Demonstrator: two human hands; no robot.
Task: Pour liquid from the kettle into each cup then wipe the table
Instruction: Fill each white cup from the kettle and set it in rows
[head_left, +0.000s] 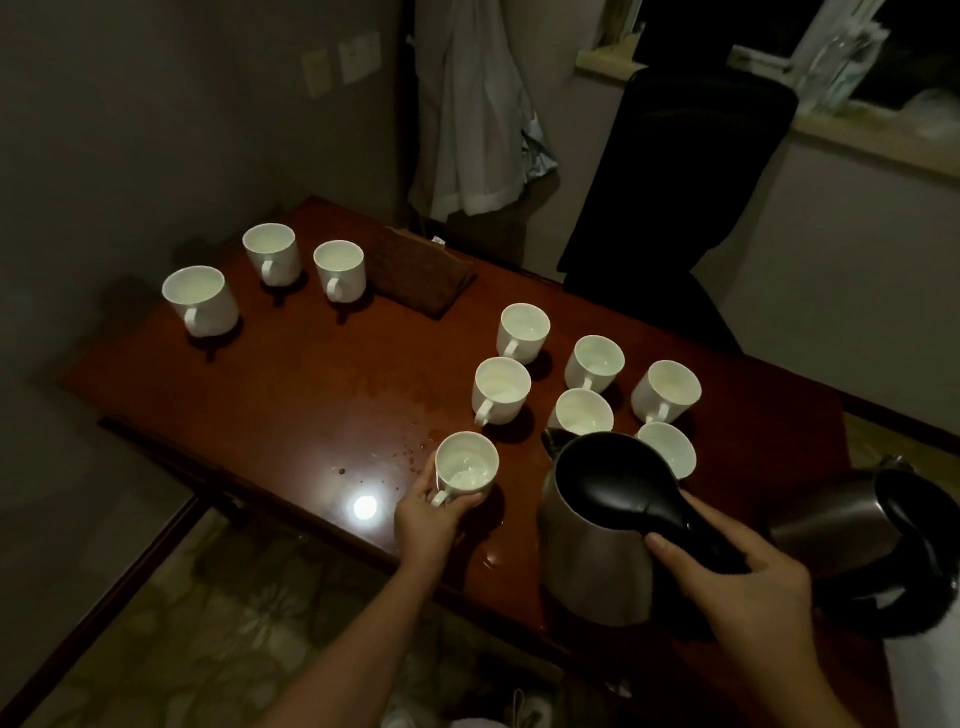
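Note:
A steel kettle (587, 561) with a black lid and handle stands upright at the near edge of the dark red table (301, 395). My right hand (743, 587) grips its black handle. My left hand (423, 512) holds a white cup (465, 467) near the front edge; a little liquid shows at its bottom. Several white cups cluster just behind the kettle, among them one (501, 389) and another (666, 391). Three more cups stand at the far left, such as this cup (200, 299). Water drops lie on the table left of the held cup.
A second steel kettle (852, 519) lies tilted at the right edge of the table. A brown woven holder (421, 275) sits at the back. A black chair (675, 182) stands behind the table, and a wall bounds the left side. A lamp reflection (365, 506) glares near the front.

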